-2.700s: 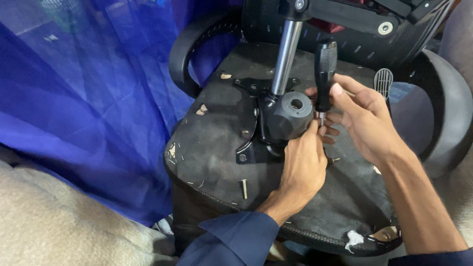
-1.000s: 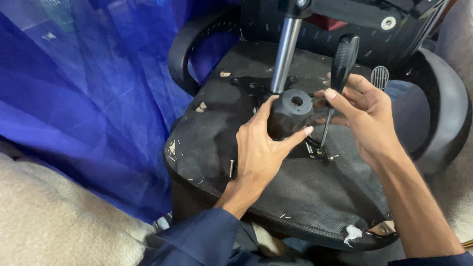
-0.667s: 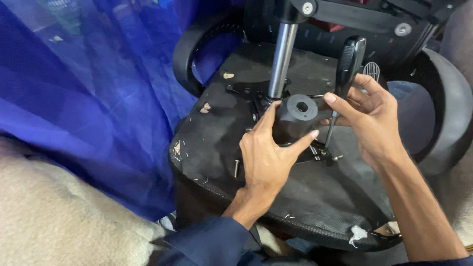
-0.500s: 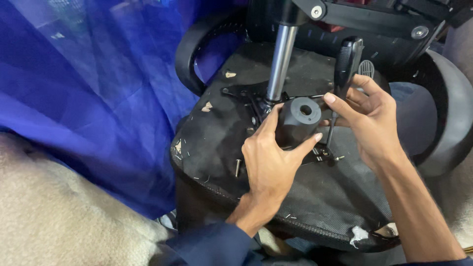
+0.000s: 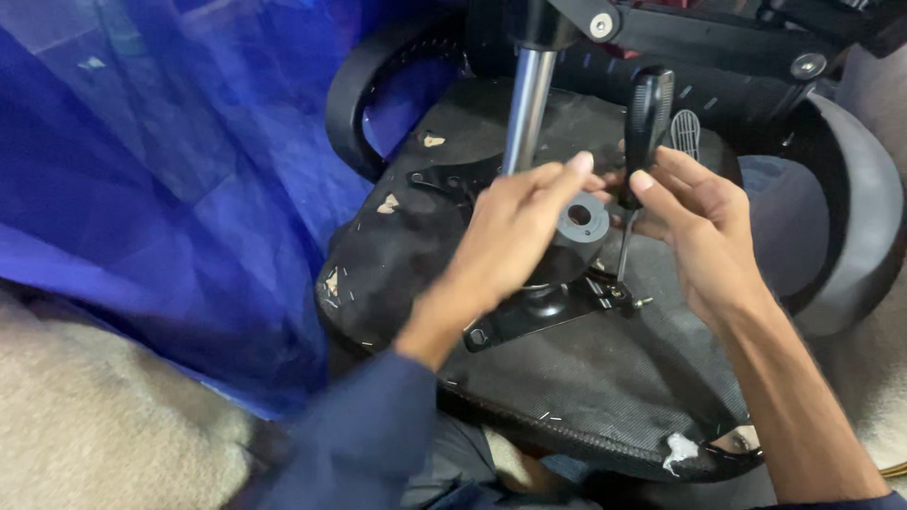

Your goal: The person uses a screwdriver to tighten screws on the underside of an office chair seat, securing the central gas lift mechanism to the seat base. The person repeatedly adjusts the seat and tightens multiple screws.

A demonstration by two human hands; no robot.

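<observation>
Left hand now lifted over cylinder

Both hands are bare — no gloves, rings or watch to be seen. The left hand comes out of a long dark navy sleeve of plain cloth, which ends in a cuff just short of the wrist; the cloth is creased and slightly blurred near the bottom edge of the view. The right hand has a bare wrist and a bare forearm — the only clothing on that arm is a sliver of the same dark navy cloth at the near right corner. Short, trimmed fingernails show on both.
</observation>
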